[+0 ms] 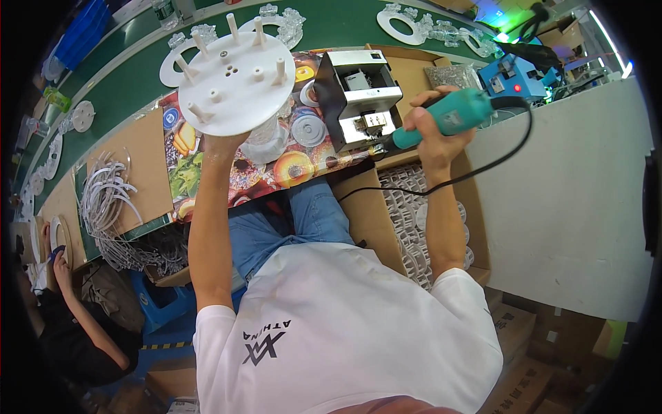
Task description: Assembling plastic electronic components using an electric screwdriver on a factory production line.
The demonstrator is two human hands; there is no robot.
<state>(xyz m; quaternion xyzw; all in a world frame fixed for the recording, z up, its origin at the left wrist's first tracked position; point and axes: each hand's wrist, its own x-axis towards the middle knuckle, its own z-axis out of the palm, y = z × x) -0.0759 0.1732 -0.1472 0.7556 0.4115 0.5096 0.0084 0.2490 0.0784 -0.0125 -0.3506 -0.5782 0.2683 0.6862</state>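
Observation:
My left hand [225,143] holds a round white plastic disc [238,96] from below, at its near edge. The fingers are hidden under it. Several white pegs and short posts stand up from the disc's face, with a few small holes near its middle. My right hand [434,134] is wrapped round a teal electric screwdriver [455,112] with a black cord. The driver lies tilted, its tip by the silver front part of a black and silver box-shaped machine [362,96]. Whether the tip touches that part, I cannot tell.
Under the disc lies a food-print mat [293,165]. White wires [110,196] lie in a bundle at left. A carton of white plastic parts [410,221] stands right of my legs. Beyond are clear plastic pieces [407,27] and a blue device [514,83]. Another person's arm [89,314] shows at left.

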